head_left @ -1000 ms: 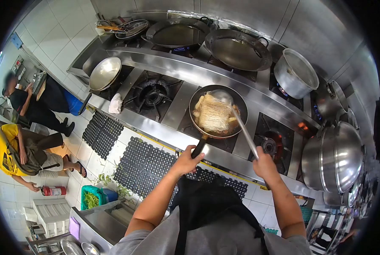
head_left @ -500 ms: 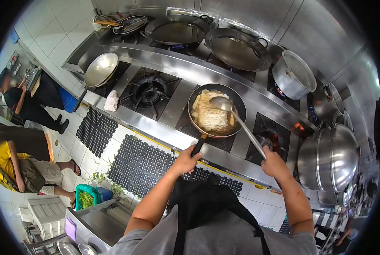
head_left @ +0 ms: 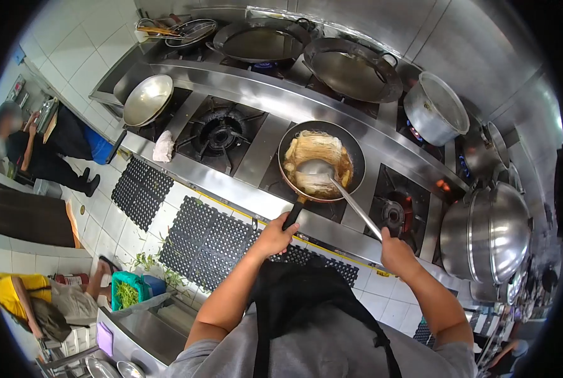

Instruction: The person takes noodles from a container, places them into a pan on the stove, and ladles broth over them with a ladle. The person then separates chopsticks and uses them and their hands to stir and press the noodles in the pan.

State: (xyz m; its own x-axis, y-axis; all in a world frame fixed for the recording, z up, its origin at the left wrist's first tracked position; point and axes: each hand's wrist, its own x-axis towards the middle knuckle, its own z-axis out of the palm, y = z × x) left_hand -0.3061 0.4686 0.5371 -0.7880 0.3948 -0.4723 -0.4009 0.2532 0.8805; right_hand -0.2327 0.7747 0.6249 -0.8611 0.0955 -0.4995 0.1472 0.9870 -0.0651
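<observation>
My left hand (head_left: 276,237) is wrapped around the black handle of a frying pan (head_left: 356,143) that rests on a burner. Inside the pan lies a block of pale dry noodles (head_left: 316,146) in brown liquid, with some lighter pieces at its left side. In my right hand (head_left: 396,251) is the long handle of a metal ladle (head_left: 359,210). The ladle's bowl rests against the near part of the noodles, its rounded back showing. What is beneath the bowl is hidden.
Left of the pan sit a bare burner (head_left: 221,130), a crumpled cloth (head_left: 163,147) and a wok (head_left: 148,101). Large dark pans (head_left: 352,69) and a metal pot (head_left: 436,108) stand behind. A domed steel vessel (head_left: 486,233) is at right. Two people (head_left: 39,142) are at left.
My right hand has drawn the ladle toward me, so its bowl moved from the far side of the noodles to the near side. The person in yellow has shifted toward the lower left.
</observation>
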